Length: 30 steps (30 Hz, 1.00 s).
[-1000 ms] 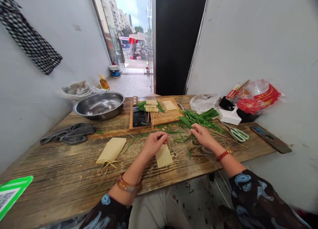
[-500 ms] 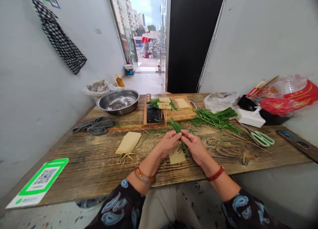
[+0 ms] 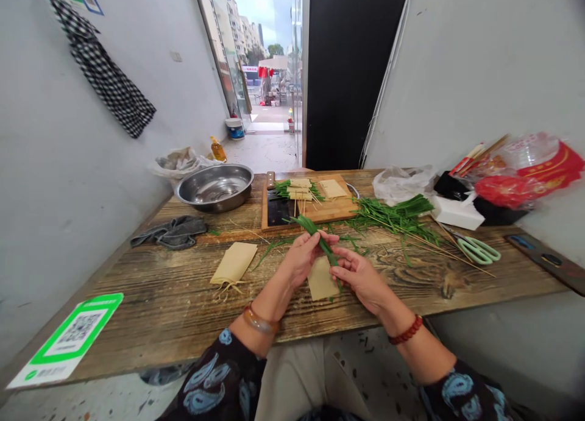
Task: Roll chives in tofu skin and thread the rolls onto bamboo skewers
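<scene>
Half a second ago your fingers met around the middle of the chive bunch [image 3: 326, 249]; now your left hand [image 3: 301, 258] grips it partway up and your right hand [image 3: 362, 279] has slid down to pinch its lower end. The bunch slants more, its tips leaning left. A second ago only your right hand held chives, beside the chive pile [image 3: 395, 217]. You have the bunch over the far part of a tofu sheet [image 3: 322, 286], which lies on the counter.

At your left, a green-and-white card [image 3: 75, 332] carries a QR code; its small lettering is too blurred to read.

Your counter [image 3: 159, 311] is worn, dark-grained wood with scraps of green on it. Ahead of you, a glass door [image 3: 297, 74] gives onto a street, between a pale wall [image 3: 183, 86] and a black panel [image 3: 351, 74].
</scene>
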Each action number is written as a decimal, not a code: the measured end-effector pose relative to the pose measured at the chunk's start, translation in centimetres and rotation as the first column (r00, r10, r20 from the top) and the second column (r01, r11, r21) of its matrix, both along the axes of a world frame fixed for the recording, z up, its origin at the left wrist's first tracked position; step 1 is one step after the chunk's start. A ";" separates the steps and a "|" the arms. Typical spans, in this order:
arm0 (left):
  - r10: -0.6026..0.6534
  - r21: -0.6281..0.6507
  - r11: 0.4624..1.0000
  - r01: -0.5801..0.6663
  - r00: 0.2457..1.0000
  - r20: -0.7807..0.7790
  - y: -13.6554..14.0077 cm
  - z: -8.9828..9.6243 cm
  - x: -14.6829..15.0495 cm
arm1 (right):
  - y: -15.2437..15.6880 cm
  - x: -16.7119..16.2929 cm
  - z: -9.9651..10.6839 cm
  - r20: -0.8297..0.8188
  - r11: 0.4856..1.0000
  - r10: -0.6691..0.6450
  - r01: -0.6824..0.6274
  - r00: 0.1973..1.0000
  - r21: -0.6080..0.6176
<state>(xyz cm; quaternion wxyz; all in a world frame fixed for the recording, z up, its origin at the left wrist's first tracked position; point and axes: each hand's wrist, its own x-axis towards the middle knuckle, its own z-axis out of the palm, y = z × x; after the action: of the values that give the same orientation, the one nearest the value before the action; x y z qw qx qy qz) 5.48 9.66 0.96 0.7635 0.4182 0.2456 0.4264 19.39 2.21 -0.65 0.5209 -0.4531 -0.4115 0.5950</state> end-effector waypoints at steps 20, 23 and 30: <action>-0.079 -0.002 0.997 0.080 0.970 -0.232 0.0 0.4 0.3 | 1.6 11.4 -1.3 0.866 0.867 -0.413 -0.170 0.281 0.468; -0.066 -0.021 0.998 0.063 0.983 -0.172 0.2 0.3 0.4 | 1.1 12.2 -0.9 0.881 0.888 -0.396 -0.136 0.259 0.439; 0.019 -0.154 0.988 -0.033 0.996 -0.090 -0.4 1.0 0.4 | -1.5 7.5 0.1 0.831 0.885 -0.337 -0.153 0.444 0.441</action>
<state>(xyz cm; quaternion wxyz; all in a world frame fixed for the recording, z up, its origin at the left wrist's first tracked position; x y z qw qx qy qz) 5.84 9.24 1.95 0.7765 0.3728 0.3170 0.3970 26.89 0.70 -0.57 0.3490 -0.5837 -0.7228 0.1229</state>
